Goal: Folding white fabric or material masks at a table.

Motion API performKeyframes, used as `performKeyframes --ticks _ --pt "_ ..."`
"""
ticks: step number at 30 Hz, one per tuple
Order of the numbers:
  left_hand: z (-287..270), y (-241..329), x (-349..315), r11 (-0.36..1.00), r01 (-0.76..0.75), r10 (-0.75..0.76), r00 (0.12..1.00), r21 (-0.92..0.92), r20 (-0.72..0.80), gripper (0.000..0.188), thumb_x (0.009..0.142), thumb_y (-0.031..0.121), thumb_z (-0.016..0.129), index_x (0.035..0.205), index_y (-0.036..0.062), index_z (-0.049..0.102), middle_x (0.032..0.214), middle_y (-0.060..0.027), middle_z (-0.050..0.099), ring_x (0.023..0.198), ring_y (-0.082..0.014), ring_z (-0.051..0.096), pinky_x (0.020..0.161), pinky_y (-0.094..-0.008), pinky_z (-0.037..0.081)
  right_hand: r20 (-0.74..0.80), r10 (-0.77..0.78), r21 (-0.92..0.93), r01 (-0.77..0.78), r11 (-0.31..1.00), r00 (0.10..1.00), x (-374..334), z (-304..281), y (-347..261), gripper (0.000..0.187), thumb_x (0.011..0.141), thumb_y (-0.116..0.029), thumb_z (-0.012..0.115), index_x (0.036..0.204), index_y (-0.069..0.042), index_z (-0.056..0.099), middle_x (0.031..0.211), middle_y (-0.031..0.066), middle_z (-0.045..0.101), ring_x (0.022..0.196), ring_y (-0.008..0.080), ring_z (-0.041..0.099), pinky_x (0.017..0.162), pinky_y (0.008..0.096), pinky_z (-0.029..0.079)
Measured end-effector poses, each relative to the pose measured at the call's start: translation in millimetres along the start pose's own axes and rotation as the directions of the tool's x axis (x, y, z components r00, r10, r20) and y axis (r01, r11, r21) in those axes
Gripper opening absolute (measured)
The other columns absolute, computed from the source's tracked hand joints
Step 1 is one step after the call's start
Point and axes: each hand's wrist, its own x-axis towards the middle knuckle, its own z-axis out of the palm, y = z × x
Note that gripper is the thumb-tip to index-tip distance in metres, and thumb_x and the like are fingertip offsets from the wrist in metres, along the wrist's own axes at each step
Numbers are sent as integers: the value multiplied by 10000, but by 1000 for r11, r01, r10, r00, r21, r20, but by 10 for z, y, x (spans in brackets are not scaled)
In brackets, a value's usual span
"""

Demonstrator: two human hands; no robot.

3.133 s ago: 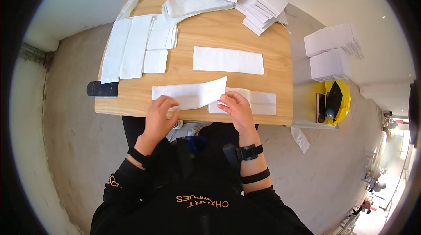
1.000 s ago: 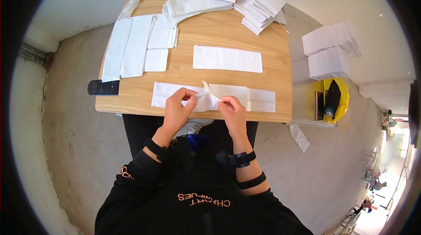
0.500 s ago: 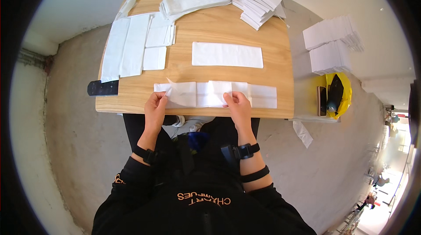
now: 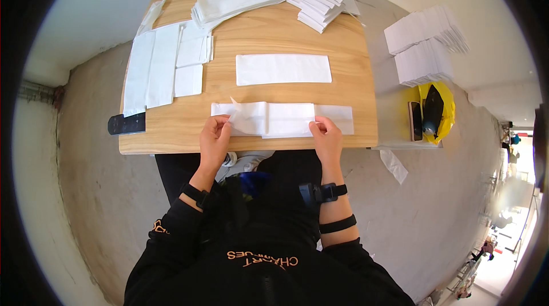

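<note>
A long, flat white plastic sleeve (image 4: 338, 118) lies along the near edge of the table, with its left part thin and translucent. Over its middle rests a brighter white paper piece (image 4: 290, 118). My left hand (image 4: 215, 133) pinches the translucent flap (image 4: 243, 113) near the sleeve's left end, and a corner of it sticks up. With thumb and forefinger, my right hand (image 4: 326, 134) holds the right edge of the white paper piece. Just beyond them a second flat white sleeve (image 4: 283, 70) lies alone on the wood.
White sleeves (image 4: 163, 66) lie side by side at the table's left, over a black object (image 4: 127, 124). More sleeves (image 4: 237, 6) and a pile of white cards (image 4: 326, 0) are at the back. Card stacks (image 4: 423, 49), a phone (image 4: 415, 121) and a yellow bag (image 4: 446, 109) stand right.
Both hands have shifted right over the table. The white paper piece now spreads wider and flatter across the sleeve's middle. My view has also moved slightly.
</note>
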Motion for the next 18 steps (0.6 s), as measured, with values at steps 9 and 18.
performKeyframes --ticks 9,18 --pt "10 35 -46 996 -19 20 1000 86 -9 95 924 30 557 998 -30 563 1098 -100 622 935 -110 599 842 -249 486 -39 13 -197 -20 980 999 -24 -14 -86 367 799 -218 716 1125 -89 609 814 56 689 736 213 652 690 356 503" --pt "13 14 -52 994 -59 60 998 90 -15 98 917 37 565 988 -29 577 1069 -91 643 878 -103 603 792 -241 488 -41 -317 -291 292 911 948 -71 71 -300 308 791 -100 692 1090 -97 619 954 67 569 786 228 610 681 359 495"
